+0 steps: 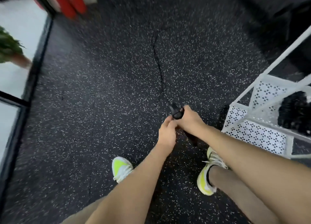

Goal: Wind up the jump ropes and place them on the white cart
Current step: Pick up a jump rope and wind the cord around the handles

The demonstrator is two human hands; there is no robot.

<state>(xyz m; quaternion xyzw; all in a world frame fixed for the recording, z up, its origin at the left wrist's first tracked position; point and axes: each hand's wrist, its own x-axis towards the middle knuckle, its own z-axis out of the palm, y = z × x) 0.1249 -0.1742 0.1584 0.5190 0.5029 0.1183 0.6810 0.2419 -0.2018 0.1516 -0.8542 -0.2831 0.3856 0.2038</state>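
At the far left edge of the floor (101, 89) a green plant (8, 47) stands on a pale strip behind a dark frame, and red shapes (70, 3) lean near the far left corner (too blurred to name). The floor itself is black rubber with white flecks. A thin black jump rope (157, 55) trails across its middle, running from the far side toward the person and ending in the hands. The left hand (165, 136) is raised just beside the right one, its fingers (166, 121) curled and pinching at the rope just below the handles. The right hand (188, 119) is clenched around the black handles (176, 112), which stick out above its knuckles; a dark end of the rope also shows below the wrist. Two white and neon-yellow shoes (122, 168) stand on the floor under the forearms. At the right edge stands the white cart (255, 131), its perforated tray just beside the right forearm, with a black bundle (294, 111) lying in it (motion blur hides what it is).
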